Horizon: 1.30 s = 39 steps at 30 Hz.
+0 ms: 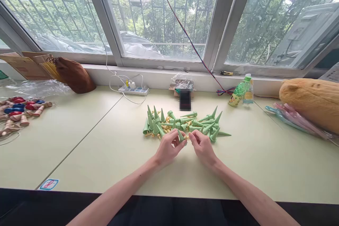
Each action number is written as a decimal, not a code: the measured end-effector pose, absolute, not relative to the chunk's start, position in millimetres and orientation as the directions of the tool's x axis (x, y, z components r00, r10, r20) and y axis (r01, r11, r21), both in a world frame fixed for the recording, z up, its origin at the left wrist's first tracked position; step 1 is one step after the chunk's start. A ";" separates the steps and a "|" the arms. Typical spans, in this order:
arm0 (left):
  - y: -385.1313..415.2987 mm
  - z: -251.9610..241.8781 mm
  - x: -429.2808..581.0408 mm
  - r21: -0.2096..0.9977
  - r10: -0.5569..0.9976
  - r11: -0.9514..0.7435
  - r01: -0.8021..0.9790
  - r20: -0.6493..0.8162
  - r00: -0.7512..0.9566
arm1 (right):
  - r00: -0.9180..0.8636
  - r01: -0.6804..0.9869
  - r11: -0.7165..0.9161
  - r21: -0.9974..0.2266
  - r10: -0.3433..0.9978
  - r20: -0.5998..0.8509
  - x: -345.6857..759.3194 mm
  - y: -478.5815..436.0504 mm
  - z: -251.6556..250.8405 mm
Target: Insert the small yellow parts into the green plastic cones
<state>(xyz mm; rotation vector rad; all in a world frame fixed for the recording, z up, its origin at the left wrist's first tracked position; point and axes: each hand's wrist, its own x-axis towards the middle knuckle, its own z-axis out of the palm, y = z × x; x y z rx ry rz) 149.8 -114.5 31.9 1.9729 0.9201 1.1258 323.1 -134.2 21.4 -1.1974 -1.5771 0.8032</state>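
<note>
Just before the pile of green cones (197, 122) on the table (106, 141), the left hand (167, 147) pinched one cone (180, 135) in its fingers (174, 138) while the right hand (202, 145) pinched what seemed a small yellow piece (186, 136) against it, a fitting step calling for careful alignment.

Green cones (182, 125): twenty-odd, exact count unclear. One bottle (239, 93). One power strip (134, 90).
</note>
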 end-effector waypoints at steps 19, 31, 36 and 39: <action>-102.0 34.2 142.9 0.971 0.894 -0.182 -0.155 0.229 0.385 | -0.131 0.267 0.477 -0.837 0.879 0.459 321.9 -129.5 16.1; -99.4 33.1 135.9 0.988 0.834 -0.037 -0.149 0.112 0.540 | -0.259 0.278 0.612 -0.740 0.790 0.556 319.7 -131.8 15.5; -100.3 34.3 135.2 0.990 0.825 -0.010 -0.143 0.089 0.559 | -0.289 0.262 0.604 -0.753 0.793 0.536 320.6 -133.5 15.5; -100.0 34.8 134.9 0.990 0.829 -0.008 -0.138 0.084 0.553 | -0.291 0.255 0.608 -0.752 0.790 0.540 320.4 -133.8 15.5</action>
